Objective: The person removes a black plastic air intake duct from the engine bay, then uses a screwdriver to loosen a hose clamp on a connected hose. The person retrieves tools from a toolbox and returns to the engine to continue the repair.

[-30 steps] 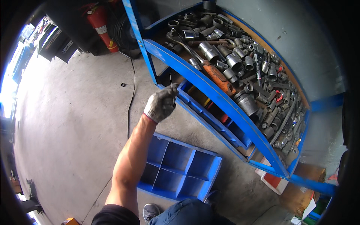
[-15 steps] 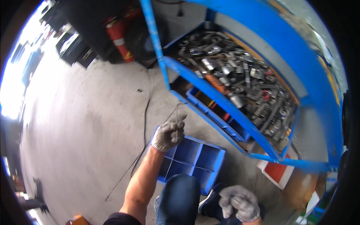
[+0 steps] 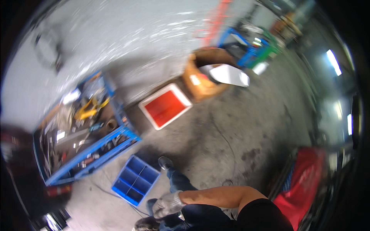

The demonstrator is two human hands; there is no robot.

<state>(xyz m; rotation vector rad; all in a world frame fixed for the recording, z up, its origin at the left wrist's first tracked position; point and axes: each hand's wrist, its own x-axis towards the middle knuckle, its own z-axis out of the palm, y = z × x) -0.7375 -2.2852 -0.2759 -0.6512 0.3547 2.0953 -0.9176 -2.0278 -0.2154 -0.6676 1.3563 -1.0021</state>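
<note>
Blurred by motion, my right hand [image 3: 167, 206] in a grey knit glove lies over my jeans near the knee; its fingers are too smeared to read, and I see nothing held in it. I do not make out my left hand. A grey shape [image 3: 146, 224] at the lower edge could be a shoe or a glove; I cannot tell which. On the floor beyond my legs sits a blue divided tray [image 3: 135, 180] with several compartments, a thin metal rod lying across it. One shoe [image 3: 165, 163] stands just to its right.
A blue tool cart [image 3: 92, 152] full of tools stands left. Along the wall are a red tray with a white rim [image 3: 165, 106] and an open cardboard box [image 3: 206, 86] with a white panel. Red cloth [image 3: 302, 184] hangs at right; a cable [image 3: 230, 144] crosses the floor.
The view has swung to the right, so the cart and blue tray now appear further left. My left hand, earlier raised over the tray holding a thin metal rod, is no longer clearly seen.
</note>
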